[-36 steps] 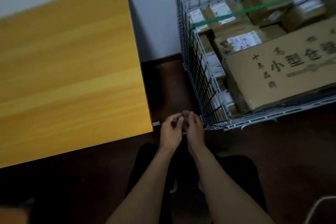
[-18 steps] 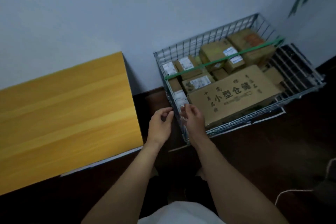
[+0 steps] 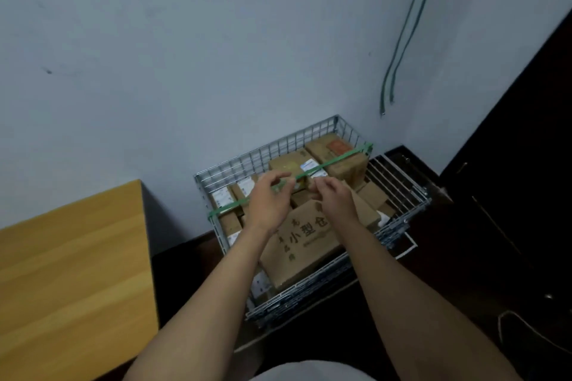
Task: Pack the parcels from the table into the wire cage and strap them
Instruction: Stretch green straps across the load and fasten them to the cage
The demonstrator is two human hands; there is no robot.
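Worktop [image 3: 71, 281] bare, parcels [image 3: 301, 244] all in wire cage [image 3: 312, 297]. Green strap [image 3: 335, 158] spans it. Left hand [image 3: 268, 198] pinches strap, right hand [image 3: 335, 196] curled alongside, grip unclear. Probably only tightening left.

Both hands over wire cage [image 3: 309, 145]: left hand [image 3: 268, 201] at green strap [image 3: 337, 158], right hand [image 3: 335, 199] beside; parcels [image 3: 305, 244] below.

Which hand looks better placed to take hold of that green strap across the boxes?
The left hand, probably. Its fingers are curled right at the green strap over the parcels, seemingly pinching it. The right hand hovers just nearer the viewer, above the big printed box.
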